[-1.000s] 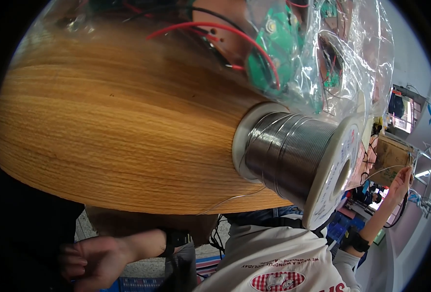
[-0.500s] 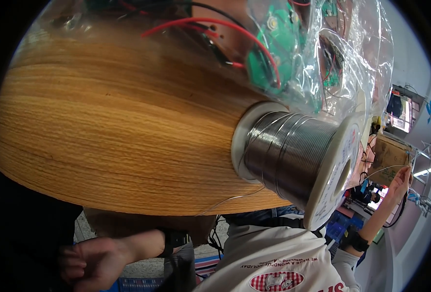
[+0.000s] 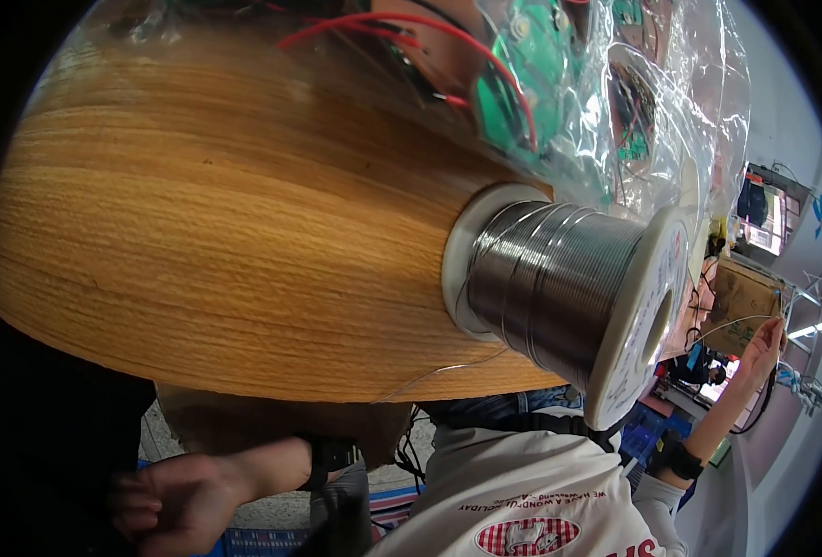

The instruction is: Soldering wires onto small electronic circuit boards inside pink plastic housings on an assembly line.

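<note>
My left hand [image 3: 174, 501] hangs at the lower left, below the table edge, its fingers curled in. Whether anything lies inside them is hidden. At the far right my right hand [image 3: 764, 351] is raised, fingers pinched on a thin wire [image 3: 731, 324] that runs off to the left. A dark cord [image 3: 762, 408] hangs beside that wrist. A large spool of solder wire [image 3: 555, 288] with pale flanges stands on the wooden table [image 3: 216, 251] between my hands. Its loose end [image 3: 439, 369] trails over the front edge.
Beyond the spool, a clear plastic bag [image 3: 699, 111] holds green circuit boards [image 3: 522, 84]. Red wires [image 3: 485, 60] and black wires show in and around it. A cardboard box [image 3: 745, 302] is at the right, and dark cables [image 3: 411, 455] hang under the table edge.
The tabletop, spool and bag have shifted slightly upward in the picture. Both hands keep nearly the same place and pose.
</note>
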Action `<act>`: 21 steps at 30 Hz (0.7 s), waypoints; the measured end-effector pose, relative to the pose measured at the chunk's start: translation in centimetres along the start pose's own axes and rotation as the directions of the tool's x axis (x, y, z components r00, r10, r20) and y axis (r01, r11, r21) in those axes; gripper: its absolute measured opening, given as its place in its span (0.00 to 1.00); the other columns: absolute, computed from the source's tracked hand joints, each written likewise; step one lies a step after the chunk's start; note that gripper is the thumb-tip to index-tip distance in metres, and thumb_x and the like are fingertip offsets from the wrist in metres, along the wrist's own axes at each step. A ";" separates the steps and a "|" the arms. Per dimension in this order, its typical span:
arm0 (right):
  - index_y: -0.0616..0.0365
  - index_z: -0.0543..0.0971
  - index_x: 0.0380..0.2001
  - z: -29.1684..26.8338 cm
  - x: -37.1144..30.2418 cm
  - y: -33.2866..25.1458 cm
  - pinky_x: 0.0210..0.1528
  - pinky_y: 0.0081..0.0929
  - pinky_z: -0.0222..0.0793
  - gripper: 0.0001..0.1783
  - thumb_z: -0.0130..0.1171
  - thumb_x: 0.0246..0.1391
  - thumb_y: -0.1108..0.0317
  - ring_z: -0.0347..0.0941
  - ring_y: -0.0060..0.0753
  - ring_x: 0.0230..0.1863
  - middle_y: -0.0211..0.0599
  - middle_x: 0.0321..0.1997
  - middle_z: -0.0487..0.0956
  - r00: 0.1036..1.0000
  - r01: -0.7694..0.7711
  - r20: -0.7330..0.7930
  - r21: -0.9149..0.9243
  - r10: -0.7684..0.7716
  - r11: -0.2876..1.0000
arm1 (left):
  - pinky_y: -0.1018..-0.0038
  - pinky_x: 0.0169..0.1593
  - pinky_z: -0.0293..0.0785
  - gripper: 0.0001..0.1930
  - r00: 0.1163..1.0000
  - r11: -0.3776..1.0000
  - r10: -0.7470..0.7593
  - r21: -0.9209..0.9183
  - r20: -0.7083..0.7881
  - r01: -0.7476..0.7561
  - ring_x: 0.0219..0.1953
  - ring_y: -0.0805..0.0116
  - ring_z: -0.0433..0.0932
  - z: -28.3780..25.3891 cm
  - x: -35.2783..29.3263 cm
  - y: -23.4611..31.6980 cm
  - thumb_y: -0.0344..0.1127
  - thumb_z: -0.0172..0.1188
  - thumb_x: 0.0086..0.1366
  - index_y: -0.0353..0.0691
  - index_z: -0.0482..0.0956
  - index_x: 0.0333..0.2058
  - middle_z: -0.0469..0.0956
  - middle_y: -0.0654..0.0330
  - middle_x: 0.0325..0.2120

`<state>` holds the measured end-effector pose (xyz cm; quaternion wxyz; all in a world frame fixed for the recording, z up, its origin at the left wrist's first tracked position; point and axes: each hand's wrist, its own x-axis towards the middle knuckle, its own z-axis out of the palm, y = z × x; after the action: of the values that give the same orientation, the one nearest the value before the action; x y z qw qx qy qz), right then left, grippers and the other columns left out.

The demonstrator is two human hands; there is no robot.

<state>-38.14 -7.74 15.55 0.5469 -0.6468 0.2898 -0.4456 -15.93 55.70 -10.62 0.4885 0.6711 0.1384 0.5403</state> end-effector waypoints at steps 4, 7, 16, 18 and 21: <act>0.63 0.73 0.24 -0.5 0.2 -0.2 0.47 0.18 0.69 0.03 0.53 0.51 0.78 0.72 0.32 0.39 0.43 0.35 0.75 1.000 0.026 -0.006 -0.015 -0.026 1.000 | 0.83 0.27 0.56 0.22 0.999 0.998 -0.038 -0.041 0.000 0.038 0.17 0.78 0.57 -0.6 0.2 -0.2 0.50 0.35 0.67 0.48 0.60 0.15 0.56 0.69 0.14; 0.63 0.74 0.24 -0.1 0.0 -0.1 0.47 0.18 0.70 0.03 0.53 0.51 0.78 0.72 0.32 0.39 0.44 0.35 0.76 0.998 0.055 0.008 -0.001 -0.055 0.998 | 0.83 0.26 0.56 0.22 1.000 0.996 0.014 -0.085 -0.028 -0.016 0.17 0.79 0.57 -0.9 0.4 -0.6 0.50 0.36 0.66 0.48 0.60 0.15 0.57 0.69 0.13; 0.62 0.73 0.25 1.7 -0.7 -0.5 0.43 0.15 0.71 0.02 0.54 0.50 0.79 0.72 0.31 0.38 0.44 0.34 0.76 0.996 0.083 0.018 -0.042 -0.082 0.996 | 0.84 0.23 0.45 0.19 0.980 0.977 0.188 -0.090 -0.062 -0.193 0.14 0.80 0.46 2.2 0.1 0.7 0.47 0.38 0.68 0.53 0.55 0.16 0.46 0.72 0.13; 0.62 0.73 0.24 1.6 -0.7 -0.5 0.43 0.16 0.71 0.03 0.54 0.50 0.79 0.72 0.31 0.38 0.44 0.34 0.75 0.995 0.096 0.012 -0.061 -0.095 0.994 | 0.84 0.23 0.46 0.19 0.980 0.976 0.192 -0.097 -0.043 -0.195 0.14 0.80 0.47 2.1 0.0 0.6 0.47 0.38 0.68 0.52 0.56 0.16 0.47 0.72 0.13; 0.62 0.73 0.24 1.9 -0.8 -0.3 0.41 0.14 0.71 0.03 0.54 0.50 0.79 0.72 0.30 0.38 0.43 0.34 0.75 0.996 0.090 -0.002 -0.074 -0.090 0.993 | 0.84 0.23 0.47 0.19 0.981 0.976 0.192 -0.101 -0.034 -0.194 0.15 0.80 0.49 2.1 -0.1 0.7 0.47 0.37 0.68 0.52 0.57 0.16 0.48 0.73 0.13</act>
<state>-36.83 -6.08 15.60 0.5013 -0.6777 0.2780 -0.4606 -14.40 54.25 -10.03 0.4662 0.6484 0.0503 0.5998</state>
